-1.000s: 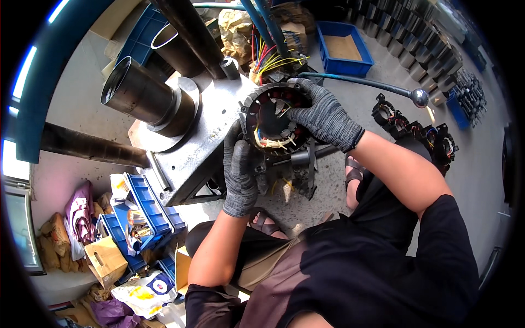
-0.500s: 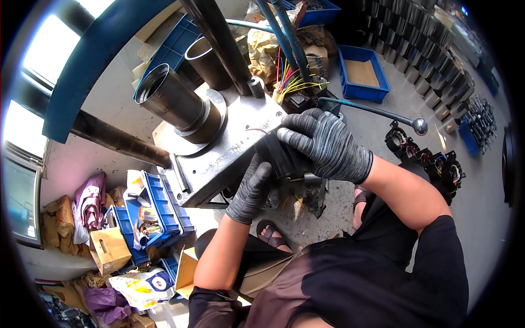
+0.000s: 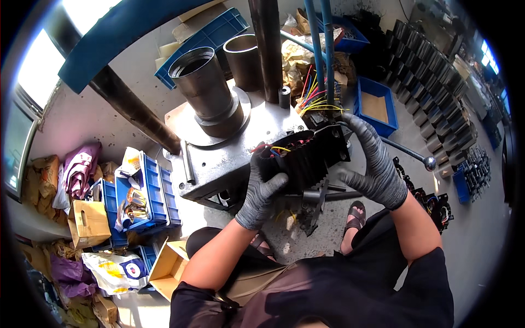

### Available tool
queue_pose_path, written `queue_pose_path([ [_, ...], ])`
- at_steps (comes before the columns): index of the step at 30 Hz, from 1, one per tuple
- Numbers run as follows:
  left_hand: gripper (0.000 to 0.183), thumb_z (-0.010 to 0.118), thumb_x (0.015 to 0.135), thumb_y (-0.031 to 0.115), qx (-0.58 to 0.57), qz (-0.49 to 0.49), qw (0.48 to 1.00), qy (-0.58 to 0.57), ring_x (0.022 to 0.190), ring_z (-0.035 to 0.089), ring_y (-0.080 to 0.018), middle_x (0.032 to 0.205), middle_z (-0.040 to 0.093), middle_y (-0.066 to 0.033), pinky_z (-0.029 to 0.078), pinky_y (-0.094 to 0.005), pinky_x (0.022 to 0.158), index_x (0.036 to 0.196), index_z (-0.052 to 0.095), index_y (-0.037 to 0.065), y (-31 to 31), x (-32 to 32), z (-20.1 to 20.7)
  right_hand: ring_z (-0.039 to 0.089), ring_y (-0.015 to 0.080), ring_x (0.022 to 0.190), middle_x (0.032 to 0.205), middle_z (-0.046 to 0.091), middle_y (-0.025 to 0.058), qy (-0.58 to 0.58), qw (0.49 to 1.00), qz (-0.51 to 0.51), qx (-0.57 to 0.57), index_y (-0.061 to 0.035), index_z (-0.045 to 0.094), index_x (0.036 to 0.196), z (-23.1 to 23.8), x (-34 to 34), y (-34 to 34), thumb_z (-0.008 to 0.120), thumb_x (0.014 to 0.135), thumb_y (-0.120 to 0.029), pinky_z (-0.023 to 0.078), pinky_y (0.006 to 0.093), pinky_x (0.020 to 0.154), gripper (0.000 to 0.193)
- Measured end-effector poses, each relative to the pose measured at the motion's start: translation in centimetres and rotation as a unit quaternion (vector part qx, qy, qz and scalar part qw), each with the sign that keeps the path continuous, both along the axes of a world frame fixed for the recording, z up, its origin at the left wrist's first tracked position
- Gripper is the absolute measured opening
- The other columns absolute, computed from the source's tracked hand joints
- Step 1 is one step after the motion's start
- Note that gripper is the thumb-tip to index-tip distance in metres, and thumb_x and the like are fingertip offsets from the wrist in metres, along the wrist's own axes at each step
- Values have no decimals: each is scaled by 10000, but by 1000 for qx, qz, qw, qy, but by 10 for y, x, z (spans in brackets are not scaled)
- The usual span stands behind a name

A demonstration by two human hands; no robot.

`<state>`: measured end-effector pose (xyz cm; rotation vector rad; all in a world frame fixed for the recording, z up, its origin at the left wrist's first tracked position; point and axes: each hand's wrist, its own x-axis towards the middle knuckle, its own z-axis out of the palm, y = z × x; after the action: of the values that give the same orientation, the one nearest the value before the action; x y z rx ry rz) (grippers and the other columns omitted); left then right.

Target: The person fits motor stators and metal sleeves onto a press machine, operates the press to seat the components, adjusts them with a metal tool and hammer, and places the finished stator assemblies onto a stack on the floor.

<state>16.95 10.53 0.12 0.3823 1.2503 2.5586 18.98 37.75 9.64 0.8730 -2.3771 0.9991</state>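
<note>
The left grip (image 3: 261, 192), a hand in a grey striped knit glove, is holding the left end of a black, ridged, round motor part (image 3: 302, 168). Red, yellow and blue wires show along its top. The motor part is up by the near right edge of a shiny silver metal counter (image 3: 214, 167). I can't tell if it touches the counter.

The right grip (image 3: 343, 148), in a matching glove, is let go, with its fingers and thumb spread apart. It is just beside the right end of the motor part. I can't tell if its fingertips touch it.

A tall dark metal tube (image 3: 201, 90) stands on the far left of the counter. Thin red and yellow wires (image 3: 317, 103) stick out near the far right corner. To the right is a long blue lever with a round silver ball (image 3: 430, 163). Blue plastic crates (image 3: 149, 199) sit on the left.
</note>
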Motion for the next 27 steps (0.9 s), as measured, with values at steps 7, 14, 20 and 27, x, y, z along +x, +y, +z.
queue_pose_path([
  [7,1305,911,758,266,-123,87,939,310,1418,456,-314,1558,374,-192,379,-487,1188,1627,-58,165,-7,-4,21,583,264,1273,1395,568,171,-209,972,7,-105,-45,359,1547,-35,2,2,599,901,41,458,391,1099,694],
  [14,1323,926,740,315,-70,-21,985,156,1433,439,-249,1594,348,-162,276,-467,1251,1613,-55,153,-13,-1,47,662,205,1071,1218,653,139,-67,996,-26,-52,-20,419,1457,-41,4,-3,530,927,140,534,347,956,564],
  [20,1374,975,639,347,-185,98,895,393,1415,451,-343,1592,334,-183,358,-506,1203,1630,47,142,-28,-5,29,689,226,1116,1209,696,115,-72,987,6,-146,-41,553,1366,-32,5,-17,529,819,170,534,330,967,587],
  [27,1271,902,710,37,-203,102,873,432,1399,497,-320,1594,333,-230,448,-454,1132,1628,27,112,-37,-4,40,701,229,1040,1175,701,104,-70,987,7,-142,-50,607,1307,-21,2,-30,536,793,189,551,323,911,571],
])
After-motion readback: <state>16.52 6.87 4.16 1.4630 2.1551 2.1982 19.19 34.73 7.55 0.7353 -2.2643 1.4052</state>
